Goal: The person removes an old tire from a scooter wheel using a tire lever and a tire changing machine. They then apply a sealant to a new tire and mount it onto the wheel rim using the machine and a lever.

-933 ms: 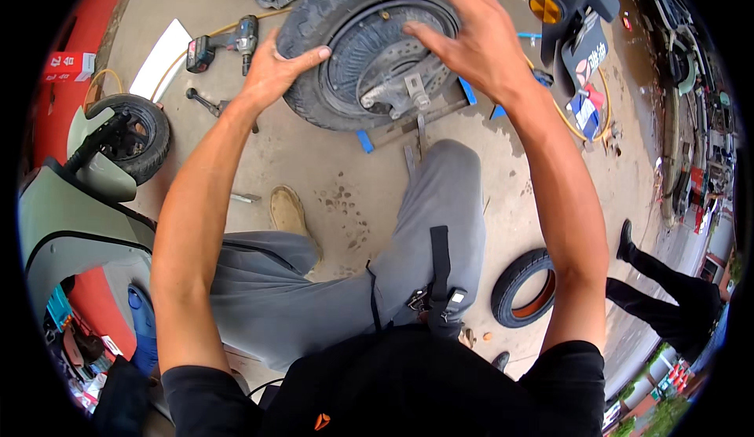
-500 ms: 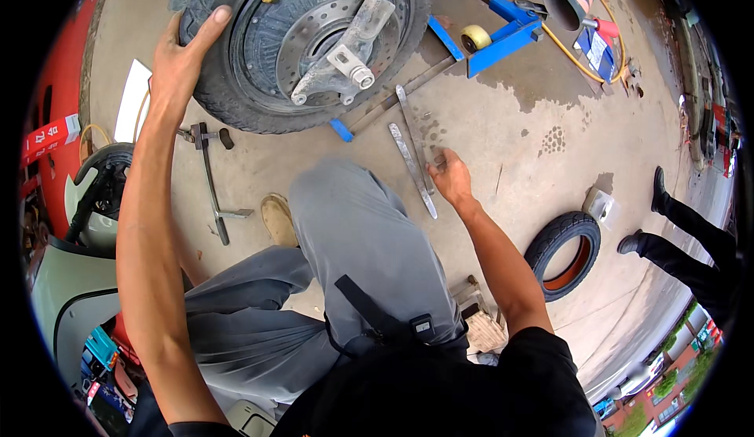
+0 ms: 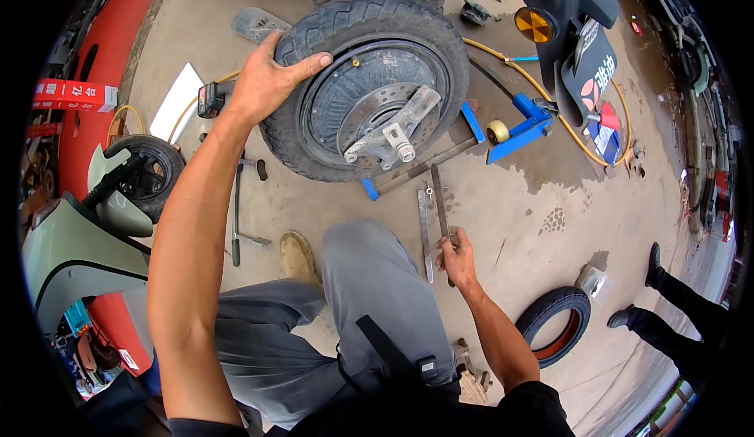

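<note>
Right hand (image 3: pixel 458 258) has moved from reaching beside tyre lever (image 3: pixel 441 201) to closing on it, fingers wrapped round near end; so both hands now occupied! Second lever (image 3: pixel 425 237) lies just beside, on floor. Left grip (image 3: pixel 271 82): thumb on sidewall, fingers curled behind tyre, firm hold. Wheel (image 3: pixel 381 95) sits ahead, tilted, brake disc facing up, by blue-ended metal frame (image 3: pixel 455 152). Lettering visible: dark mudflap (image 3: pixel 587 72), red-and-white box (image 3: pixel 72 95).
</note>
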A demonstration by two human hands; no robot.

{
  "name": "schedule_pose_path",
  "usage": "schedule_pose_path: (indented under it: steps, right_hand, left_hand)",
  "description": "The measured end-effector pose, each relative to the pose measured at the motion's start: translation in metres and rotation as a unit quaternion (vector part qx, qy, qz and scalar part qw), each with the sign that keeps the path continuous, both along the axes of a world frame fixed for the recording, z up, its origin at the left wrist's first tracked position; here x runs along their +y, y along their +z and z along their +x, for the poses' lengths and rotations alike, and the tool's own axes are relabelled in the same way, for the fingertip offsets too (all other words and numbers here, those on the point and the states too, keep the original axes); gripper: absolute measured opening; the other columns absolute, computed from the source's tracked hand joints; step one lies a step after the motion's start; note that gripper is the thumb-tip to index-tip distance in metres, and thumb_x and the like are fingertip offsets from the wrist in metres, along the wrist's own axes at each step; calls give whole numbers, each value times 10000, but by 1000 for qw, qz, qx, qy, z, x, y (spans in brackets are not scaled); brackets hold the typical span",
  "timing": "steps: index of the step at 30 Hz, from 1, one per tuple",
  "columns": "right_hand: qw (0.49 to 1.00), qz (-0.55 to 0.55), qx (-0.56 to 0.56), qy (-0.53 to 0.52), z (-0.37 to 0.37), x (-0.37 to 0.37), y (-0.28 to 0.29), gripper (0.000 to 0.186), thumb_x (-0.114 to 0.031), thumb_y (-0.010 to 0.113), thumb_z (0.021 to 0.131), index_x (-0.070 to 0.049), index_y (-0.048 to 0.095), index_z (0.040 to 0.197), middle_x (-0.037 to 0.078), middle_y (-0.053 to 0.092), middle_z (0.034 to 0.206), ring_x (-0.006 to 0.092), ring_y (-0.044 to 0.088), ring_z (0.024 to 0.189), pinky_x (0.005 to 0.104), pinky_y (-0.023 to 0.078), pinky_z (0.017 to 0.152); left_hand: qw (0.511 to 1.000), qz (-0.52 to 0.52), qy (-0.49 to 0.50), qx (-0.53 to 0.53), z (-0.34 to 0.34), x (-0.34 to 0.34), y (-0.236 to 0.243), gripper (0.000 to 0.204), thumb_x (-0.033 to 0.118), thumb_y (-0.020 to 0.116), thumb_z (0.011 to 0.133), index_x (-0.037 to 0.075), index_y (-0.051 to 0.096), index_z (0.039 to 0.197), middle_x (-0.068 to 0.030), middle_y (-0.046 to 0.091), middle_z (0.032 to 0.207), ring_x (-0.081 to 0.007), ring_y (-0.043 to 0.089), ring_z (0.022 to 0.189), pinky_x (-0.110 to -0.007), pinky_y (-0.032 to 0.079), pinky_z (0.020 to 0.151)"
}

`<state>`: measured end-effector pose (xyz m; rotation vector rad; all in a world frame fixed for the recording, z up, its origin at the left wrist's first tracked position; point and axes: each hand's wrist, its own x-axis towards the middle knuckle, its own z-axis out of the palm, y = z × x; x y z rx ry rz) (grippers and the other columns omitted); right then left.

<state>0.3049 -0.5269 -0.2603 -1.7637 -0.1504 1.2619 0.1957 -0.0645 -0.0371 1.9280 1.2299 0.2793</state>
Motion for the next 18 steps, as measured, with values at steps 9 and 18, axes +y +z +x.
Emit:
schedule_pose_path:
  steps: [9, 18]
  right_hand:
    - [985, 159, -20, 63, 34, -3, 234, 358, -148, 579, 1116, -41, 555, 1457, 47, 681, 846, 90, 567, 635, 247, 464, 570]
    - [854, 82, -478, 189, 68, 104, 317, 365, -182, 721, 1026, -165, 703, 1391, 98, 737, 851, 212, 661, 709, 358, 532, 694]
  left_hand:
    - [996, 21, -81, 23, 17, 7, 26, 1290, 681, 903, 718, -128, 380, 1576, -322, 640, 1410, -379, 648, 1315, -430, 499, 1131]
    - [965, -37, -260, -11, 21, 67, 7, 1174, 424, 933, 635, -192, 437, 1502, -343, 636, 1390, -401, 635, 1306, -396, 497, 1122]
